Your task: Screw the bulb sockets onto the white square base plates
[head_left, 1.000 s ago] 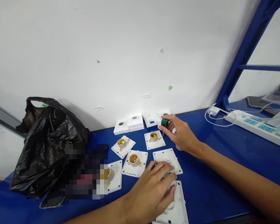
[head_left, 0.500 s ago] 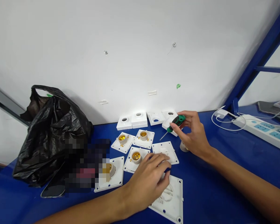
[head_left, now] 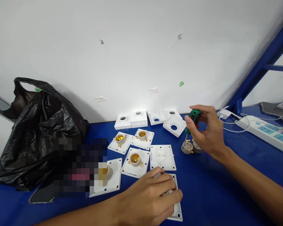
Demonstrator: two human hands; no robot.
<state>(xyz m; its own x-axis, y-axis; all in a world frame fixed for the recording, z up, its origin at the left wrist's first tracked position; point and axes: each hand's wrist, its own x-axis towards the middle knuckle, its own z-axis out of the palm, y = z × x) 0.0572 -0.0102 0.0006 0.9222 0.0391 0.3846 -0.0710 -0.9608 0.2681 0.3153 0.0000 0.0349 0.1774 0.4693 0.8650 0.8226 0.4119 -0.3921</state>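
My right hand [head_left: 208, 133] is closed round a small green-handled screwdriver [head_left: 192, 118], its tip pointing down towards two loose grey lamp-holder inserts [head_left: 187, 147] on the blue table [head_left: 217, 188]. My left hand [head_left: 151, 199] lies curled over a white square socket plate [head_left: 176, 212] at the near edge, fingers pressed on it. Just beyond it lies another white plate [head_left: 162, 157], back side up. Several white plates with brass lamp holders [head_left: 135, 159] lie to the left of that.
Several white covers with round holes [head_left: 138, 117] stand in a row along the white wall. A black plastic bag [head_left: 35, 131] and a dark phone [head_left: 41, 194] lie at the left. A white power strip [head_left: 264, 128] with cables is at the right, beside a blue frame post [head_left: 257, 70].
My right hand has carried the screwdriver to the right and turned it upright over the grey inserts. My left hand has drawn the white plate nearer to me.
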